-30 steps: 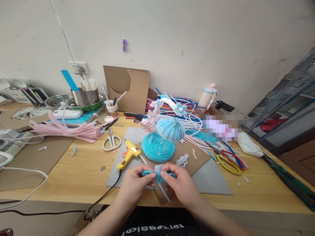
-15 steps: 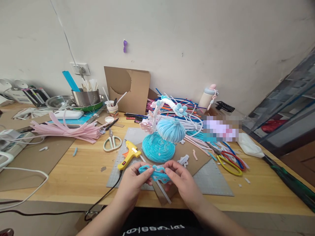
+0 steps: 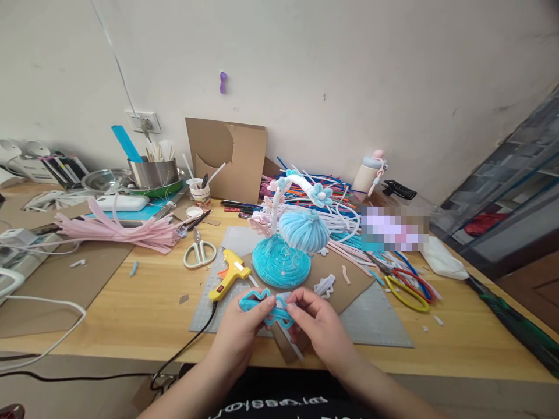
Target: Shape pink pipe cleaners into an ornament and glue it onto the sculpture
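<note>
Between both hands is a blue pipe cleaner piece [image 3: 279, 315] bent into a wavy outline, with some white in its middle. My left hand [image 3: 244, 320] pinches its left part between thumb and fingers. My right hand [image 3: 317, 323] grips its right end with thumb and fingertips. Just beyond them stands a pipe cleaner lamp shape: a coiled turquoise base [image 3: 279, 270], a white curved stem with flowers, and a hanging light-blue shade [image 3: 304, 230]. A yellow glue gun [image 3: 230, 273] lies left of the base. A small white wavy piece [image 3: 324, 286] rests beyond my right hand.
Beneath the work lie cardboard [image 3: 349, 282] and a grey cutting mat [image 3: 379, 329]. White-handled scissors [image 3: 200, 251] lie to the left, yellow-and-red-handled pliers [image 3: 408, 291] to the right. Loose pipe cleaners [image 3: 314, 195] heap behind the lamp; a pink bundle [image 3: 117, 227] sits far left.
The blue wavy piece has been turned and tilted in my fingers, so more of its zigzag outline shows. Both hands have shifted slightly left; the things on the table stay put.
</note>
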The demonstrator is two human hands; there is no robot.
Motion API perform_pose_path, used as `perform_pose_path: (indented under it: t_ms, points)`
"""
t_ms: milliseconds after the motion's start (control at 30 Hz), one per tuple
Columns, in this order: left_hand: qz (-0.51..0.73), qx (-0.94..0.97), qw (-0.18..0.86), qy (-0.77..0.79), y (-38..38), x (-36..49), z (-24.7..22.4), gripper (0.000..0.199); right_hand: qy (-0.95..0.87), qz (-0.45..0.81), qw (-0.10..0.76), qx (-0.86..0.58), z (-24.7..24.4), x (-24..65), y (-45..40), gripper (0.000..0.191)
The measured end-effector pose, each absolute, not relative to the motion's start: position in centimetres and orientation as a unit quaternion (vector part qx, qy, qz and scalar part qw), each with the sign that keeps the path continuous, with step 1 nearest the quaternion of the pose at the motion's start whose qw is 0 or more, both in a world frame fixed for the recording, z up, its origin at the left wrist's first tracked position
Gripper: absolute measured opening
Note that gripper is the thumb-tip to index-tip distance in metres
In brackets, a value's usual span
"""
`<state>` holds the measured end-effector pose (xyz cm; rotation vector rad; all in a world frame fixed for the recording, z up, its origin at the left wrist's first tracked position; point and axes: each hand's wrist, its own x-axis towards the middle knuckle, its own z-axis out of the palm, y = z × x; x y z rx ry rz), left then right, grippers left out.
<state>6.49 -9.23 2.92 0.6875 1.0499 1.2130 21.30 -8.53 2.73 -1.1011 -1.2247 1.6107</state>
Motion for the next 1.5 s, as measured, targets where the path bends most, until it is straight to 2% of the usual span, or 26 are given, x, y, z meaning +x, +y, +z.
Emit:
perform_pose_path:
  t_ms: [333, 700, 1167, 1500]
  points:
    - [0.526, 0.281, 0.649, 0.473, -9.5, 6.6, 3.6, 0.024, -0.457, 0.636, 0.454, -0.425, 2.4, 21.0, -8.7, 0.025]
    - [0.513, 0.330, 0.631, 0.479, -9.4, 6.5, 2.6, 0.024, -0.469, 0.635, 0.444, -0.424, 2.7, 21.0, -9.0, 0.024]
    - [0.573, 0.250, 0.650, 0.431, -9.3, 6.7, 3.5, 0.027, -0.421, 0.667, 0.446, -0.423, 1.9, 21.0, -8.7, 0.024]
    - [0.550, 0.254, 0.676, 0.419, -9.4, 7.3, 2.3, 0.024, -0.440, 0.692, 0.422, -0.387, 1.8, 20.5, -9.2, 0.026]
